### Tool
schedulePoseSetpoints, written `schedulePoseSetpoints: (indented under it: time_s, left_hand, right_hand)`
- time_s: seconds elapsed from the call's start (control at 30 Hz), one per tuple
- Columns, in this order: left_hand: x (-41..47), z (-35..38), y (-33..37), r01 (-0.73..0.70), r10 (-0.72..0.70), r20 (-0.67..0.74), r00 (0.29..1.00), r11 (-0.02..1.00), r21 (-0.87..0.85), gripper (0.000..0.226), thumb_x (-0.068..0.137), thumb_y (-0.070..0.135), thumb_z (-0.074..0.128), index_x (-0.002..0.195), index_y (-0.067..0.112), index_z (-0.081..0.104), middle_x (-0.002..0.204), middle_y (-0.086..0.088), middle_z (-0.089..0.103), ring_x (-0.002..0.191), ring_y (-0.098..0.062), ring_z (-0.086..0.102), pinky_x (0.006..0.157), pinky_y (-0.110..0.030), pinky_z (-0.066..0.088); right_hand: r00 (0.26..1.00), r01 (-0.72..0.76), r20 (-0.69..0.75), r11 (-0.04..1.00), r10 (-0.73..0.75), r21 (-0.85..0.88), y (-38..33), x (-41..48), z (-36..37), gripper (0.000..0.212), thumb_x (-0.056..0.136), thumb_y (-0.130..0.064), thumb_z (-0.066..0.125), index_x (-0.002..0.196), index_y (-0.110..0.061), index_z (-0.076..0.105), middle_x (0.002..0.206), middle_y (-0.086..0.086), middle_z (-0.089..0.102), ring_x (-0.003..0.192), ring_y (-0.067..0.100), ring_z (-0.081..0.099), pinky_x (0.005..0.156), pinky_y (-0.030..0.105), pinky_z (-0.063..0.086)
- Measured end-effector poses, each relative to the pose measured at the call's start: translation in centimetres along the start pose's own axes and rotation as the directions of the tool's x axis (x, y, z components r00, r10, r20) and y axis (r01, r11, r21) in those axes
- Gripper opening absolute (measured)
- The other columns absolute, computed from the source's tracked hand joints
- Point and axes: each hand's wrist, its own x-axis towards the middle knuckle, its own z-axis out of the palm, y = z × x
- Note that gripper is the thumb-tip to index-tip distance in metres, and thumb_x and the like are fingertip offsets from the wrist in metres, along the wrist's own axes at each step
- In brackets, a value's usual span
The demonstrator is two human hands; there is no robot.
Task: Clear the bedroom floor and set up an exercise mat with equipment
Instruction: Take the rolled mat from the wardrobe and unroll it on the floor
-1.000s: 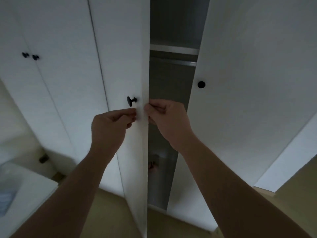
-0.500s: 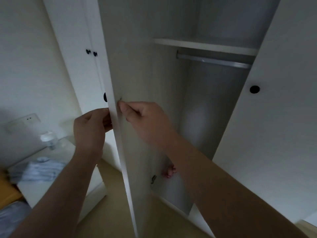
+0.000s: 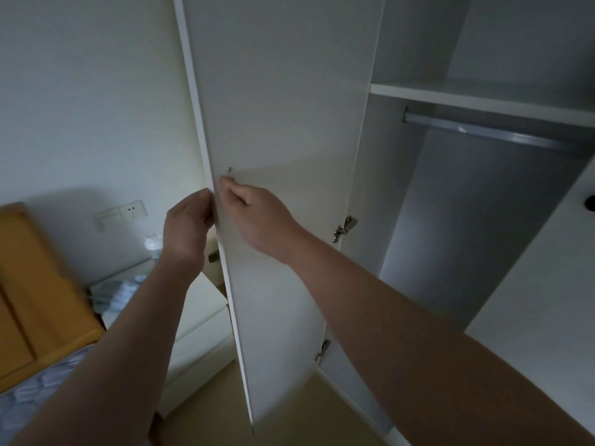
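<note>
The wardrobe door (image 3: 283, 123) stands swung out toward the room, its inner face turned to me. The left hand (image 3: 188, 226) holds it from the outer side, thumb lying along the free edge and fingers gone behind the panel, out of sight. The right hand (image 3: 257, 220) is on the inner face, its bent fingertips set just under the small screw (image 3: 229, 169). I cannot tell whether it pinches the edge or only presses there.

Inside I see a bare shelf (image 3: 467, 98), a hanging rail (image 3: 483, 132) and grey walls. No exercise mat or equipment shows anywhere, and the wardrobe's floor is hidden by the door and the right arm.

I judge the task is barely begun, and the step in hand is opening the wardrobe to look for the mat. To do it well, the door should swing on both hinges evenly, led from the edge rather than twisted. The upper hinge (image 3: 344, 228) looks near full travel, so ease off. The nightstand (image 3: 199, 317) sits just behind the door on the left, and the panel could knock it or trap the left fingers. The hand should come away before the door gets there, then the gaze should drop to the bottom of the compartment.
</note>
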Motion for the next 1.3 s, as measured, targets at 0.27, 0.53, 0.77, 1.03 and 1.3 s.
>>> schedulePoseSetpoints:
  time_s: [0.27, 0.53, 0.77, 1.03, 1.3]
  left_hand:
    - [1.5, -0.1, -1.1, -0.037, 0.036, -0.109, 0.993, 0.999, -0.011, 0.015, 0.092, 0.012, 0.055, 0.087, 0.0, 0.063, 0.089, -0.017, 0.057, 0.087, -0.029, 0.055, 0.091, -0.037, 0.046]
    - [-5.3, 7.2, -2.0, -0.403, 0.412, -0.29, 0.864, 0.91, 0.092, 0.021, 0.094, 0.007, 0.049, 0.101, 0.009, 0.069, 0.096, -0.023, 0.068, 0.087, -0.017, 0.064, 0.083, -0.028, 0.052]
    - [-6.8, 18.5, -5.1, -0.042, 0.058, 0.235, 0.97, 0.996, -0.075, 0.026, 0.099, 0.007, 0.05, 0.089, 0.012, 0.074, 0.084, -0.009, 0.074, 0.081, -0.026, 0.069, 0.079, -0.036, 0.055]
    - [-7.2, 32.4, -4.4, 0.485, -0.417, 0.781, 0.464, 0.858, 0.17, 0.05, 0.106, 0.039, 0.042, 0.125, -0.003, 0.061, 0.123, -0.021, 0.066, 0.113, -0.031, 0.065, 0.102, -0.038, 0.051]
    - [-8.4, 36.5, -4.0, 0.367, -0.311, 0.864, 0.395, 0.916, 0.162, 0.059, 0.108, 0.043, 0.034, 0.148, 0.0, 0.042, 0.152, -0.013, 0.046, 0.139, -0.023, 0.045, 0.117, -0.034, 0.033]
  right_hand:
    - [1.0, -0.023, -0.013, 0.998, 0.024, 0.055, -0.2, 1.5, 0.2, 0.043, 0.109, -0.027, 0.037, 0.133, 0.005, 0.053, 0.132, 0.023, 0.06, 0.124, 0.035, 0.053, 0.105, 0.041, 0.04]
    - [0.891, -0.113, -0.325, 0.85, 0.316, 0.514, 6.8, -1.8, -4.4, 0.017, 0.098, -0.031, 0.062, 0.092, -0.022, 0.076, 0.104, 0.009, 0.076, 0.107, 0.029, 0.07, 0.102, 0.05, 0.052]
    - [0.582, -0.155, -0.655, 0.857, 0.481, 0.492, 12.1, -9.9, -13.1, 0.017, 0.094, -0.02, 0.066, 0.079, -0.02, 0.073, 0.078, 0.006, 0.077, 0.083, 0.031, 0.074, 0.086, 0.049, 0.059]
    - [0.058, -0.321, -0.916, 0.876, 0.398, 0.36, 15.5, -19.1, -22.4, 0.01, 0.095, -0.023, 0.059, 0.092, -0.027, 0.068, 0.081, -0.004, 0.073, 0.082, 0.018, 0.072, 0.074, 0.036, 0.059]
    - [0.161, -0.543, -0.941, 0.823, 0.296, 0.166, 15.1, -20.5, -27.6, 0.03, 0.102, -0.031, 0.052, 0.13, -0.024, 0.058, 0.103, -0.004, 0.067, 0.088, 0.013, 0.063, 0.069, 0.021, 0.046]
